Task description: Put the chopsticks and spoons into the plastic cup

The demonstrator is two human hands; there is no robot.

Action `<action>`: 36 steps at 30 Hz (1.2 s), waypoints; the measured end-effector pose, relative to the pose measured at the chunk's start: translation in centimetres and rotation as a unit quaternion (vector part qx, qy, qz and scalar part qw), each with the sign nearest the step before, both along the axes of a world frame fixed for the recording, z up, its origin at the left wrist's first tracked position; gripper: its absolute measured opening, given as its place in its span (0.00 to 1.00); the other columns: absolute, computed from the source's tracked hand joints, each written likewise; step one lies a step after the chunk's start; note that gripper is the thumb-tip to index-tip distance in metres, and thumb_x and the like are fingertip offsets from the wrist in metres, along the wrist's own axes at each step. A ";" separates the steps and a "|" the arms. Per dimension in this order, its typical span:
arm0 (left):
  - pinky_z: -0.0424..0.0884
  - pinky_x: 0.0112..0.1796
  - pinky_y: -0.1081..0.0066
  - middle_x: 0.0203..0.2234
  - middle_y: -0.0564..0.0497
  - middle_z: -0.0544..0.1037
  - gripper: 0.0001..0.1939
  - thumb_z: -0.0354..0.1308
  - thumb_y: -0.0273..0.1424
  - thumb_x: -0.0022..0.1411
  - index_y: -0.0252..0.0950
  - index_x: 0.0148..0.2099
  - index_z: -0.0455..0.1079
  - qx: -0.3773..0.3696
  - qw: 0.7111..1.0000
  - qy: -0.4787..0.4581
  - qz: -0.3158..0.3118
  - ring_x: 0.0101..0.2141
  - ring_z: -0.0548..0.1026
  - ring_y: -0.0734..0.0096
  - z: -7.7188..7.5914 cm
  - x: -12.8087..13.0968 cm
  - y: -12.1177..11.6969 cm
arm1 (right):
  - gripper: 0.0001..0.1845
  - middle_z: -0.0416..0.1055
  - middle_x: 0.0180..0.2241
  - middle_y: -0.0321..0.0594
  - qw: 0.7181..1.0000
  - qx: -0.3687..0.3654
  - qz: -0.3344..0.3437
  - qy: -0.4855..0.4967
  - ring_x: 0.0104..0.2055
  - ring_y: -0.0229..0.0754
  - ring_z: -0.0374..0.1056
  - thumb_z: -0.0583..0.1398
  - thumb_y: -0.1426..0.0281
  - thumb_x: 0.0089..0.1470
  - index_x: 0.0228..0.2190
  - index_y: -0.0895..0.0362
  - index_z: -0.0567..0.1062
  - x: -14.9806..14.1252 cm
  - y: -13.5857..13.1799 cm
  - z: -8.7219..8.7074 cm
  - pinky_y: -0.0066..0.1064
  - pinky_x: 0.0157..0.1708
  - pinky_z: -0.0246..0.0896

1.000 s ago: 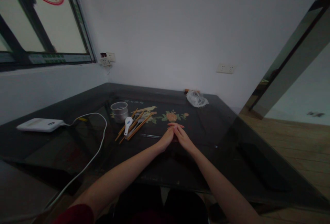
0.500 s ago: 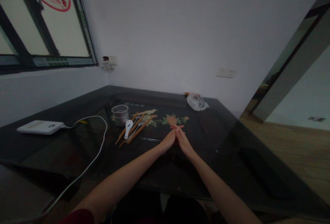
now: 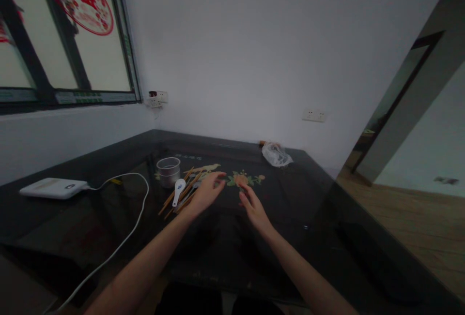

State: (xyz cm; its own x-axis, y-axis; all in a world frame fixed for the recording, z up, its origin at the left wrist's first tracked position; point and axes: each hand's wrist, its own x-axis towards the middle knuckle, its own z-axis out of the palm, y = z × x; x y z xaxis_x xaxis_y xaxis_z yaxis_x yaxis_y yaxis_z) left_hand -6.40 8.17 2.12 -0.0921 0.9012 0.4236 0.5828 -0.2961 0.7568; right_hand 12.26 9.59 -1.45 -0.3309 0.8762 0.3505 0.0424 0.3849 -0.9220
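My left hand [image 3: 208,192] is raised over the dark table [image 3: 290,199], fingers apart and holding nothing. It partly covers a bunch of wooden chopsticks [image 3: 168,202] and some metal cutlery [image 3: 189,194] lying among them. On top of the chopsticks rests a white spoon [image 3: 178,190] with a blue mark. Just behind the spoon stands a metal cup [image 3: 169,173]. My right hand [image 3: 254,208] hovers near the printed rose on the tabletop, its fingers spread with nothing in them. A gap separates the two hands.
On the left lies a white power bank [image 3: 54,188] with a white cable [image 3: 136,228] running off the front edge. A crumpled clear plastic bag [image 3: 276,154] sits at the back by the wall. A dark flat object [image 3: 374,262] lies at the right.
My hands, touching at the fingers before, have come apart. The left has moved left toward the chopsticks; the right stays near the middle. The view has tilted up slightly.
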 end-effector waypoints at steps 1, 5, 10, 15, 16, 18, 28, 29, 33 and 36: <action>0.69 0.44 0.66 0.46 0.45 0.73 0.15 0.50 0.32 0.60 0.36 0.49 0.67 0.008 0.999 0.033 0.030 0.41 0.73 0.67 0.1 -1.7 -0.1 | 0.24 0.64 0.53 0.43 1.000 0.003 0.005 -0.011 0.52 0.46 0.63 0.54 0.54 0.55 0.50 0.51 0.67 -0.1 -0.1 0.0 0.41 0.51 0.60; 0.67 0.45 0.67 0.44 0.47 0.74 0.15 0.47 0.34 0.62 0.36 0.46 0.70 -0.026 0.970 0.147 0.190 0.43 0.72 0.65 -0.3 -8.3 -0.8 | 0.20 0.66 0.50 0.44 0.998 0.031 0.024 -0.052 0.52 0.45 0.63 0.55 0.58 0.55 0.47 0.53 0.69 -1.0 -0.2 -0.3 0.40 0.51 0.59; 0.67 0.40 0.69 0.47 0.46 0.73 0.16 0.47 0.36 0.61 0.38 0.48 0.69 -0.128 0.930 0.198 0.282 0.43 0.72 0.62 -1.7 -12.5 -1.4 | 0.18 0.67 0.49 0.46 0.993 0.044 0.050 -0.093 0.51 0.46 0.63 0.55 0.62 0.55 0.46 0.55 0.70 -4.2 0.8 -0.9 0.37 0.44 0.64; 0.66 0.39 0.70 0.45 0.46 0.74 0.16 0.45 0.36 0.62 0.38 0.47 0.69 -0.150 0.927 0.229 0.255 0.44 0.72 0.63 -2.7 -12.9 -1.6 | 0.14 0.70 0.45 0.45 0.984 0.116 0.045 -0.126 0.49 0.44 0.64 0.58 0.67 0.53 0.42 0.56 0.72 -8.9 2.5 -1.4 0.39 0.50 0.59; 0.66 0.39 0.71 0.45 0.46 0.74 0.16 0.45 0.36 0.62 0.38 0.47 0.69 -0.157 0.927 0.234 0.248 0.44 0.72 0.64 -2.9 -12.9 -1.6 | 0.14 0.70 0.45 0.45 0.983 0.124 0.043 -0.128 0.50 0.44 0.64 0.58 0.68 0.53 0.42 0.56 0.72 -9.9 2.7 -1.6 0.39 0.51 0.58; 0.66 0.39 0.71 0.46 0.46 0.74 0.17 0.45 0.37 0.63 0.38 0.48 0.68 -0.177 0.924 0.241 0.240 0.43 0.73 0.64 -3.1 -12.9 -1.7 | 0.14 0.70 0.45 0.45 0.982 0.126 0.038 -0.137 0.50 0.45 0.64 0.59 0.68 0.52 0.43 0.56 0.71 -11.7 3.1 -2.0 0.40 0.51 0.58; 0.67 0.42 0.65 0.48 0.44 0.71 0.18 0.46 0.38 0.62 0.39 0.50 0.67 -0.222 0.913 0.260 0.222 0.46 0.72 0.59 -3.0 -12.3 -2.1 | 0.21 0.67 0.50 0.47 0.962 0.153 0.019 -0.226 0.55 0.48 0.59 0.59 0.68 0.52 0.48 0.57 0.68 -16.7 2.5 -3.6 0.41 0.54 0.53; 0.68 0.42 0.65 0.48 0.44 0.71 0.18 0.46 0.39 0.62 0.39 0.50 0.67 -0.222 0.913 0.259 0.223 0.46 0.72 0.58 -3.0 -12.3 -2.2 | 0.22 0.66 0.51 0.47 0.959 0.154 0.019 -0.238 0.55 0.48 0.58 0.59 0.67 0.52 0.49 0.58 0.68 -16.9 2.3 -3.6 0.41 0.55 0.53; 0.68 0.42 0.65 0.47 0.44 0.72 0.17 0.47 0.38 0.62 0.39 0.50 0.67 -0.209 0.915 0.254 0.232 0.45 0.73 0.58 -3.0 -12.6 -2.2 | 0.23 0.63 0.54 0.47 0.946 0.159 0.014 -0.281 0.56 0.50 0.57 0.59 0.64 0.53 0.51 0.56 0.67 -17.5 1.6 -3.6 0.41 0.55 0.52; 0.67 0.43 0.67 0.48 0.46 0.72 0.16 0.47 0.38 0.62 0.41 0.49 0.67 -0.185 0.919 0.242 0.250 0.45 0.73 0.62 -3.0 -13.0 -2.1 | 0.24 0.63 0.54 0.46 0.936 0.169 0.013 -0.310 0.56 0.49 0.57 0.58 0.62 0.54 0.51 0.54 0.67 -17.7 1.2 -3.7 0.41 0.55 0.52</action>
